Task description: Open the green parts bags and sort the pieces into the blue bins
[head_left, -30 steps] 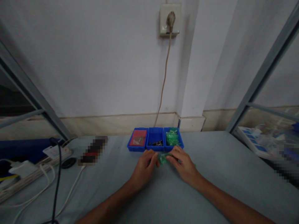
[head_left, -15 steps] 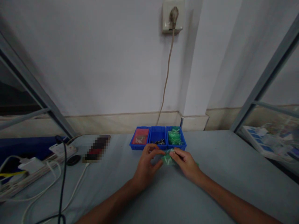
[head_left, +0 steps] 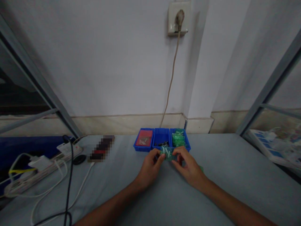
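A small clear green plastic bag (head_left: 166,153) with pale slender pieces inside is held up just in front of the blue bins. My left hand (head_left: 150,166) pinches its left edge between thumb and fingers. At the bag's right edge, my right hand (head_left: 188,164) has its thumb and index finger curved and apart, the fingertips touching or very close to the plastic. Part of another green item (head_left: 201,168) shows on the table behind my right wrist; the rest of it is hidden.
Three joined blue bins stand behind my hands: the left bin (head_left: 135,145) holds a red bag, the middle bin (head_left: 162,135) dark small parts, the right bin (head_left: 188,146) green bags. A phone (head_left: 102,149), black disc (head_left: 79,159), cables and power strip (head_left: 47,171) lie left.
My left hand has closed on the bag's left edge. The fingers of my right hand, which gripped the bag, have spread apart at its right edge. The view has shifted slightly left.
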`<state>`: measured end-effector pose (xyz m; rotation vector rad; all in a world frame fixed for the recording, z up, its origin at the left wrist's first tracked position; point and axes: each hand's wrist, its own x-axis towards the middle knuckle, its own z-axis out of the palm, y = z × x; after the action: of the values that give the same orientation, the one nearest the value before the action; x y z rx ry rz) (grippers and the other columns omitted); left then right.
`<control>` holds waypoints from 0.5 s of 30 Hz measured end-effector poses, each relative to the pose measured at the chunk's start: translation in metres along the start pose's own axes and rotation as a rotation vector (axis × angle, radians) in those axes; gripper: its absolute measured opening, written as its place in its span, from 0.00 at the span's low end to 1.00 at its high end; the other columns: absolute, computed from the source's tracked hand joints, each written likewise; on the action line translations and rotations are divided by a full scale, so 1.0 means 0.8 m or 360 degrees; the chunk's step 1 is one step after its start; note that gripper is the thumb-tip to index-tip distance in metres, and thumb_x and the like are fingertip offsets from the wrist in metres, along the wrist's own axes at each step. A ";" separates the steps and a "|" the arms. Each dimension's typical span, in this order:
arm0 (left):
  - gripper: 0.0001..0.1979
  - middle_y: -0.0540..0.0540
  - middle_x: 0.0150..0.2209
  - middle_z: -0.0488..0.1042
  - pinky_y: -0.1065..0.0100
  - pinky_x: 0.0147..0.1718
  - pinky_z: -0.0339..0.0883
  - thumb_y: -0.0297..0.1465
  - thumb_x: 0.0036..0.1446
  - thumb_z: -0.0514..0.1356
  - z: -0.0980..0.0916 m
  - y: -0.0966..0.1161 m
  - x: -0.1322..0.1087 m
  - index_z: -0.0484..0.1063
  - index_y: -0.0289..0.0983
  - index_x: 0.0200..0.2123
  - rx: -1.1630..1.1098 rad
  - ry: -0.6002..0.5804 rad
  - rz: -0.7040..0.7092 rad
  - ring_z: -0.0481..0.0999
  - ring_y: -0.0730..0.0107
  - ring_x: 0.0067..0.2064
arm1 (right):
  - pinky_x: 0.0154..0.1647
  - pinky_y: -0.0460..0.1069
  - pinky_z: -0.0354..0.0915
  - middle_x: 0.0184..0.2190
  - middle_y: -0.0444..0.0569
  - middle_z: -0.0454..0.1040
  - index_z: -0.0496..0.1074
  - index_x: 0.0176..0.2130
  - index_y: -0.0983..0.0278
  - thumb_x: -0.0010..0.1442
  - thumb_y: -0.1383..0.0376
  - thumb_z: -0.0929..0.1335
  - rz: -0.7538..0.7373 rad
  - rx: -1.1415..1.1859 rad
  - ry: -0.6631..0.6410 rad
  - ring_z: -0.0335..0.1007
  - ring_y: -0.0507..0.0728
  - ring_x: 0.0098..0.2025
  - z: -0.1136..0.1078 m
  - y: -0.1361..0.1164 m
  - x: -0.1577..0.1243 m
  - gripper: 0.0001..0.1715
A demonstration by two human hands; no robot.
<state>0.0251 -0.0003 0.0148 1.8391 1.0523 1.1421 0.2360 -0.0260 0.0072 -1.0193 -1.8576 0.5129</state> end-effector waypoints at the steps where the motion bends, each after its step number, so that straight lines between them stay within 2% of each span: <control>1: 0.15 0.52 0.31 0.67 0.68 0.35 0.61 0.41 0.70 0.58 0.001 -0.001 0.000 0.70 0.37 0.33 -0.0020 -0.0016 -0.0022 0.66 0.69 0.34 | 0.39 0.50 0.66 0.44 0.49 0.70 0.70 0.52 0.58 0.68 0.67 0.68 -0.0037 -0.0005 -0.0022 0.68 0.57 0.38 0.000 0.001 0.000 0.13; 5: 0.17 0.52 0.30 0.64 0.69 0.34 0.59 0.43 0.69 0.59 0.003 -0.010 0.002 0.69 0.37 0.33 -0.0102 -0.0054 -0.0090 0.64 0.70 0.32 | 0.42 0.52 0.68 0.45 0.50 0.72 0.71 0.56 0.56 0.66 0.70 0.71 -0.0082 -0.0077 -0.0043 0.69 0.59 0.42 0.000 0.004 0.002 0.21; 8: 0.17 0.53 0.30 0.64 0.69 0.34 0.58 0.44 0.69 0.59 0.004 -0.014 0.003 0.68 0.37 0.33 -0.0107 -0.0077 -0.0075 0.64 0.71 0.32 | 0.44 0.53 0.69 0.45 0.50 0.72 0.72 0.56 0.56 0.68 0.66 0.71 -0.0054 -0.0122 -0.0041 0.70 0.60 0.42 -0.001 0.004 0.001 0.17; 11: 0.18 0.53 0.30 0.64 0.69 0.34 0.58 0.44 0.70 0.58 0.002 -0.011 0.004 0.67 0.37 0.31 -0.0072 -0.0078 -0.0053 0.63 0.71 0.32 | 0.46 0.53 0.71 0.51 0.53 0.70 0.73 0.55 0.56 0.71 0.62 0.69 -0.0025 -0.0121 -0.0054 0.72 0.61 0.47 -0.003 0.001 0.001 0.13; 13: 0.19 0.51 0.32 0.66 0.69 0.36 0.60 0.43 0.71 0.57 0.001 -0.006 0.003 0.69 0.37 0.31 -0.0033 -0.0090 -0.0012 0.65 0.70 0.34 | 0.52 0.54 0.69 0.54 0.54 0.69 0.74 0.52 0.57 0.73 0.61 0.67 -0.0048 -0.0122 -0.0034 0.71 0.62 0.53 -0.004 -0.002 0.001 0.09; 15: 0.19 0.48 0.36 0.69 0.67 0.39 0.62 0.42 0.73 0.55 -0.001 -0.001 0.002 0.72 0.37 0.33 0.0007 -0.0107 0.0046 0.69 0.67 0.38 | 0.57 0.56 0.66 0.52 0.53 0.72 0.74 0.49 0.57 0.75 0.62 0.65 -0.0081 -0.0122 -0.0017 0.69 0.63 0.56 -0.005 -0.005 0.002 0.08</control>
<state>0.0244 0.0013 0.0150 1.8886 0.9943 1.0876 0.2374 -0.0270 0.0129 -1.0188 -1.9201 0.4207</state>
